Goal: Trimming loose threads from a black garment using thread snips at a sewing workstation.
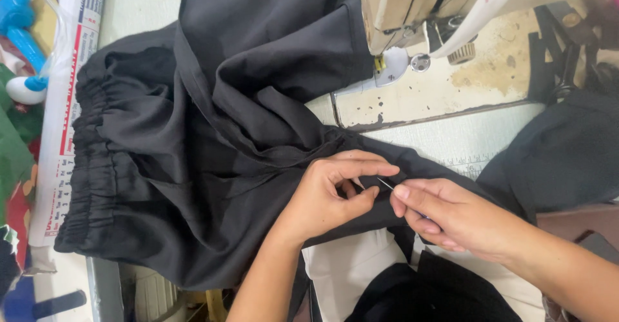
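A black garment with an elastic gathered waistband lies spread over the sewing table. My left hand pinches a fold of the black cloth near its lower right edge. My right hand sits just to the right, its thumb and forefinger closed on a thin metal tool, a needle or small pick, whose tip points into the cloth between my two hands. The rest of the tool is hidden in my fingers.
A cream sewing machine head stands at the top right over its worn table. More black cloth lies at the right. A printed calendar sheet and a blue-and-white object lie at the left.
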